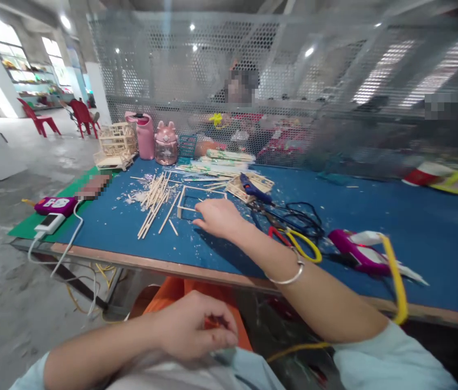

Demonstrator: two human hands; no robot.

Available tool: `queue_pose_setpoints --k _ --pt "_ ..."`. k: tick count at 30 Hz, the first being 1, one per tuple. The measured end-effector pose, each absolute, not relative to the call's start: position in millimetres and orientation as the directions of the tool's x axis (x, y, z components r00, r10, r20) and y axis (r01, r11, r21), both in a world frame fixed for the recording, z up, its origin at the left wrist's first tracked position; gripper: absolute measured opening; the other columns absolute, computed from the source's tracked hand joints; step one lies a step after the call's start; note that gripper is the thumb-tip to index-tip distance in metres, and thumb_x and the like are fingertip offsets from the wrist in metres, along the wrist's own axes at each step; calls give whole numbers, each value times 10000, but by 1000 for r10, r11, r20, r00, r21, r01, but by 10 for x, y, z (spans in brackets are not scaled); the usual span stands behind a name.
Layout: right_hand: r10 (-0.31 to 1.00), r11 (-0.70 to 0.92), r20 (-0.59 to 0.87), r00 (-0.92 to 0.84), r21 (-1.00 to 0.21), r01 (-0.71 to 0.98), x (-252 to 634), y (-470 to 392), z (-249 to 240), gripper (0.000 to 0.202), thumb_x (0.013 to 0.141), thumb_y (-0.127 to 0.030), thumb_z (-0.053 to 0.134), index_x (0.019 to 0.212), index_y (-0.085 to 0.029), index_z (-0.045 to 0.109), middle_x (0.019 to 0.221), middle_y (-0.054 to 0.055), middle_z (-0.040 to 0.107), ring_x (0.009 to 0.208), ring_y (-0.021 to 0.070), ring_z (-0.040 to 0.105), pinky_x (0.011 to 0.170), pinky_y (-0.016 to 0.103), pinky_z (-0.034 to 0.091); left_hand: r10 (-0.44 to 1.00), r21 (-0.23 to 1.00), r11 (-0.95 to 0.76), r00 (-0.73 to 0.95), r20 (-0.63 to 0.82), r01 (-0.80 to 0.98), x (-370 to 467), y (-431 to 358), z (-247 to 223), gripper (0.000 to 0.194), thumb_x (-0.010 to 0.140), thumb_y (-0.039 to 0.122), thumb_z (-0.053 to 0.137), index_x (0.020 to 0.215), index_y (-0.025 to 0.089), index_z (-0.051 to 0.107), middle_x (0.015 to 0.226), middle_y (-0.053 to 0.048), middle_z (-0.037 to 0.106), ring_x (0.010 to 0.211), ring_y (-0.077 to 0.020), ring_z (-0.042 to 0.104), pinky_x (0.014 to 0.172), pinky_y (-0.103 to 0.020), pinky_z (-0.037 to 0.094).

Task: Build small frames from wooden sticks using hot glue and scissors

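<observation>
My right hand [218, 218] reaches over the blue tabletop, its thumb and fingers at the right side of a small open frame of thin wooden sticks [181, 202]. Whether the fingertips grip a stick is too small to tell. My left hand [196, 326] is held low in front of my body, off the table, with curled fingers and a gap between thumb and fingers; no object shows in it. Left of the frame lies a loose pile of wooden sticks [156, 201]. Behind my right hand are blue-handled pliers [255, 188] on a wooden piece [235, 189].
Scissors [304, 246], a black cable [306, 219] and a purple glue gun [359, 252] lie right. A power bank [54, 205], bottles [145, 135] and a wooden model [117, 143] stand or lie left. Behind a perforated metal screen [196, 59] is a person.
</observation>
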State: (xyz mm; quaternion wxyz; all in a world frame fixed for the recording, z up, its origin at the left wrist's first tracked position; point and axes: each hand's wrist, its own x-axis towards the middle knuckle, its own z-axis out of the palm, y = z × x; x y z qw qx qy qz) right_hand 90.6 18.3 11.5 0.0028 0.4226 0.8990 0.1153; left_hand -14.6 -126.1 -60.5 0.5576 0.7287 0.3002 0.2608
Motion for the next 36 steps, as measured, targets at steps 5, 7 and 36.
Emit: queue_pose_setpoints --k 5,7,36 --pt "835 493 203 -511 134 859 938 353 149 309 868 -277 408 812 -169 692 848 127 709 805 234 649 622 282 403 815 989 -109 578 31 101 -237 -1222 -601 173 797 256 570 891 118 615 793 -70 644 716 -126 573 693 -238 464" --pt "860 438 317 -401 -52 898 1082 359 208 307 856 -330 430 756 -180 678 761 92 694 746 219 629 598 276 382 879 997 -73 474 53 22 -208 -1168 -598 286 801 270 578 1052 135 555 928 -95 633 745 -126 575 677 -237 470" --pt "951 70 190 245 -901 427 1874 -470 -444 282 680 -424 651 695 -146 697 494 4 594 432 94 488 431 219 389 949 602 -271 103 298 752 -449 -402 -579 512 788 175 590 1284 177 461 886 -38 683 863 -198 613 807 -324 465"
